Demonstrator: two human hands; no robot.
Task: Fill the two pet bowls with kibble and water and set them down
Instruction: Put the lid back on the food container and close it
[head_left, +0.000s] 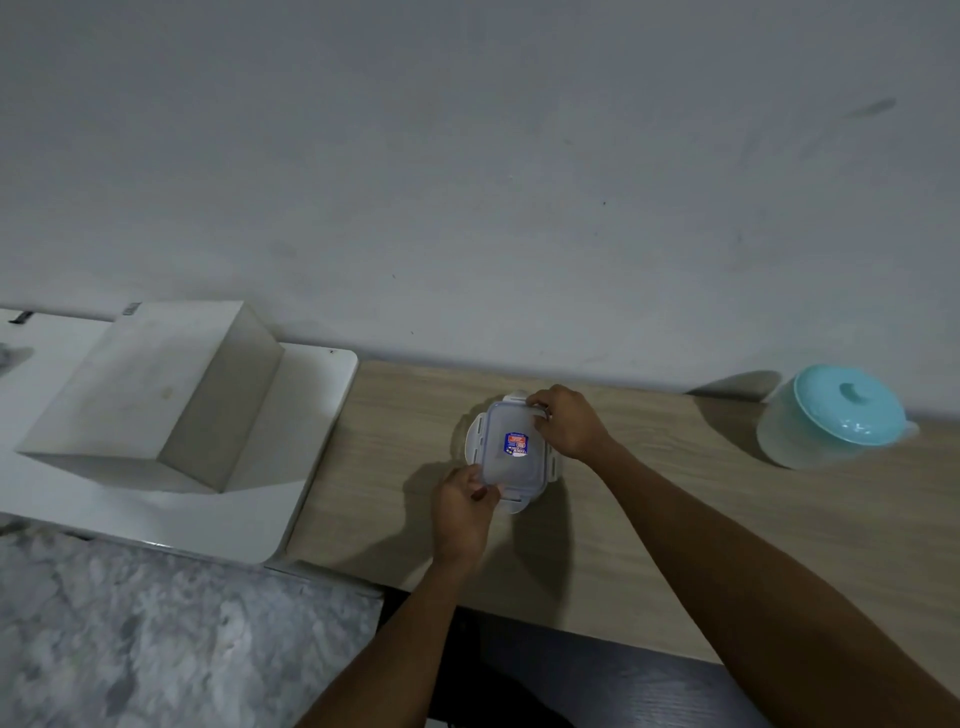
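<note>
While both hands grasp it, clear square plastic clip-lock container (498, 467) sits over white round bowl (474, 441) on pale wood-grain tabletop (395, 415), left hand (464, 506) pinching near corner, right hand (570, 423) gripping far clip, blue-and-red lid sticker (516, 445), print illegible, teal-lidded translucent jug (831, 415) well right of right hand.

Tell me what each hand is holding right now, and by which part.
Both hold the clear clip-lock container: the left hand pinches its near-left corner, and the right hand grips its far-right corner.
</note>
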